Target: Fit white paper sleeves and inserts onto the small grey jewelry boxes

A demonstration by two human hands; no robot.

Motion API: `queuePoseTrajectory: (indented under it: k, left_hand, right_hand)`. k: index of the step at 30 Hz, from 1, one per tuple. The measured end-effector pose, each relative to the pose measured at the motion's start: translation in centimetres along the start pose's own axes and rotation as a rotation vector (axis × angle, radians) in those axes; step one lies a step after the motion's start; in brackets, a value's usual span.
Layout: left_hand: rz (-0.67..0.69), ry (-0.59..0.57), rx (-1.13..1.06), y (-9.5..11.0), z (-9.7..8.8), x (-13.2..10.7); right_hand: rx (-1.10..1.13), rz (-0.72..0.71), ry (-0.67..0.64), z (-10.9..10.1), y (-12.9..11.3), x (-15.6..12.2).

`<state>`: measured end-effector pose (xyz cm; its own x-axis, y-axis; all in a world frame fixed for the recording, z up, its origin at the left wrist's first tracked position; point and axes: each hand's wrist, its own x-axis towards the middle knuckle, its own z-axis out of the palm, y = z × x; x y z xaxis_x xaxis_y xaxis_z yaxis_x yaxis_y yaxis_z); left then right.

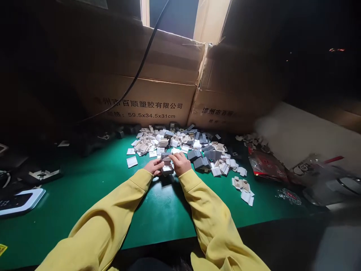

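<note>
Between my two hands, a little above the green table (166,210), is a small dark grey box (167,168) with a pale inside and a raised flap. My left hand (154,166) is closed on the box's left side. On the other side, my right hand (181,163) pinches the pale flap near the top. Just beyond lies a heap of small folded white card pieces (149,143). Several dark grey boxes (202,163) lie to the right of my right hand. A single white card (132,162) rests left of the heap.
Large cardboard cartons (135,98) with printed lettering stand behind the heap, and a black cable (141,67) hangs before them. A white-edged device (24,201) sits at left. Red packaging (266,165) and a clear plastic bag (324,180) lie at right.
</note>
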<state>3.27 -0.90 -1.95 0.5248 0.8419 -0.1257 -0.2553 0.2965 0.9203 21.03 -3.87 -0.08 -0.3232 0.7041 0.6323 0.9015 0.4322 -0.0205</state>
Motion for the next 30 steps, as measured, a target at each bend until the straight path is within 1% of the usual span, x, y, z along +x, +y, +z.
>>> queuePoseTrajectory:
  k: [4, 9, 13, 15, 20, 24, 27, 30]
  left_hand:
    - [-0.029, 0.043, 0.043, -0.6, 0.0, 0.3]
    - [-0.059, 0.059, 0.063, -0.8, -0.1, 0.6]
    - [-0.099, 0.082, 0.078, -0.5, 0.0, 0.4]
    - [-0.121, 0.098, 0.070, -0.3, 0.2, 0.3]
    - [-0.149, 0.063, 0.057, 0.0, 0.4, 0.1]
    - [-0.175, 0.068, 0.108, -0.5, 0.1, 0.4]
    - [-0.156, 0.046, 0.176, -1.1, -0.2, 0.6]
    - [-0.131, 0.031, 0.193, -1.6, -0.5, 0.6]
  right_hand:
    - [0.002, -0.048, -0.014, 0.2, 0.3, -0.2]
    - [0.031, -0.019, 0.077, 0.9, 0.9, -0.4]
    - [0.135, -0.059, 0.089, 1.1, 1.4, -0.3]
    - [0.199, -0.054, 0.098, 1.0, 1.5, -0.3]
    - [0.334, -0.032, 0.106, 0.5, 1.2, -0.3]
    - [0.350, -0.029, 0.074, 0.2, 1.2, -0.3]
    - [0.338, 0.031, 0.028, 0.1, 1.0, -0.4]
    - [0.375, 0.189, -0.019, 0.1, 0.5, -0.7]
